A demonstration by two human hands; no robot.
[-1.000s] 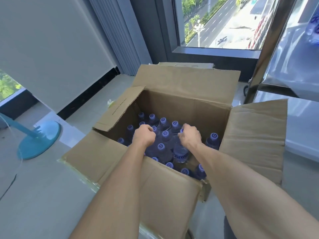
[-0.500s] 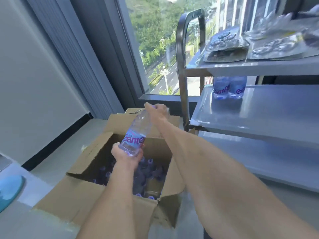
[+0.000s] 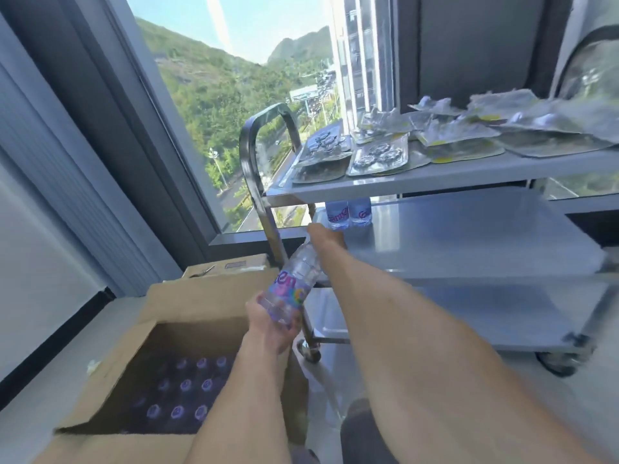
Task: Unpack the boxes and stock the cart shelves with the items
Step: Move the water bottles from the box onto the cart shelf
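A clear water bottle [image 3: 294,283] with a purple label hangs tilted between my hands, above the open cardboard box [image 3: 187,303]. My left hand [image 3: 271,326] grips its base. My right hand [image 3: 323,236] holds its top end, close to the left edge of the steel cart's middle shelf [image 3: 469,236]. Two bottles [image 3: 348,214] with the same label stand at the back left of that shelf. Several purple-capped bottles [image 3: 187,390] stand upright inside the box.
The cart's top shelf [image 3: 435,175] carries several flat clear-plastic packs [image 3: 378,155]. Its curved handle [image 3: 258,155] rises beside the window. A lower shelf [image 3: 469,313] and a caster [image 3: 556,363] show below. A second box [image 3: 227,266] lies behind the open one.
Both hands have lifted the bottle out of the box and carried it up and rightward to the cart. My view has tilted up from the box onto the shelves.
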